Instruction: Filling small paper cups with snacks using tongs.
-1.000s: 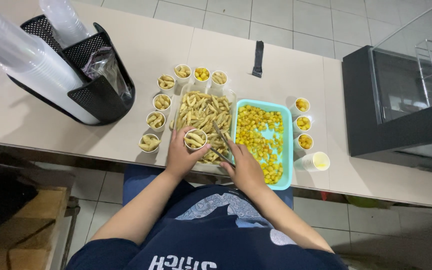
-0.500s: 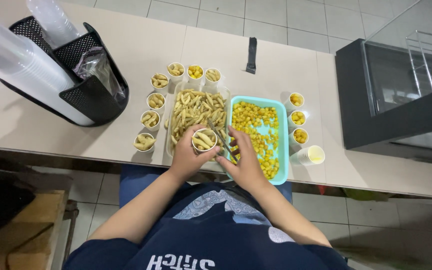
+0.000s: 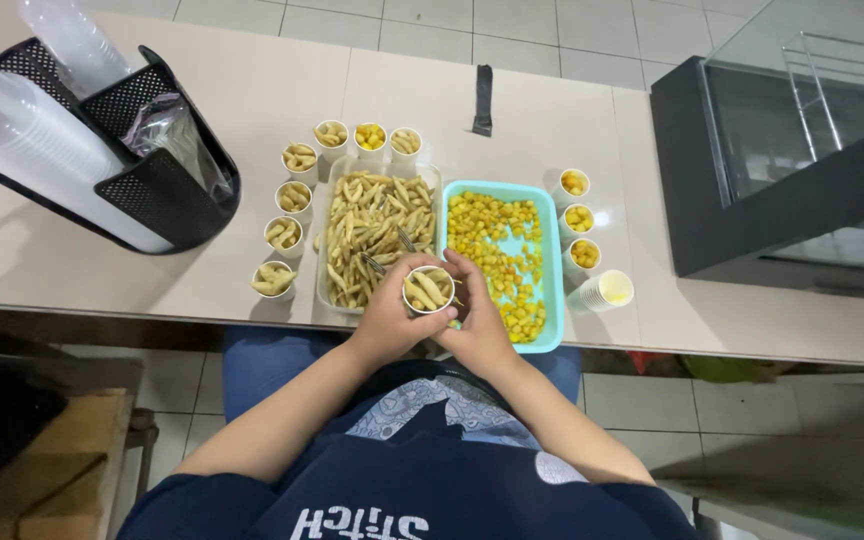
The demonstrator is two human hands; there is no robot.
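Paper cup (image 3: 428, 290) base hidden by both hands' grip.

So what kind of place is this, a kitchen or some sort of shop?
Probably a small snack stall or food counter rather than a home kitchen. A long counter holds trays of fried sticks and yellow bites being portioned into small paper cups, with stacked plastic cups and a glass display case alongside.

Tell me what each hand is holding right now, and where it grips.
The left hand holds a small paper cup of pale snack sticks, fingers wrapped around its side wall. The right hand touches the cup's far side; whether it grips the tongs cannot be told.
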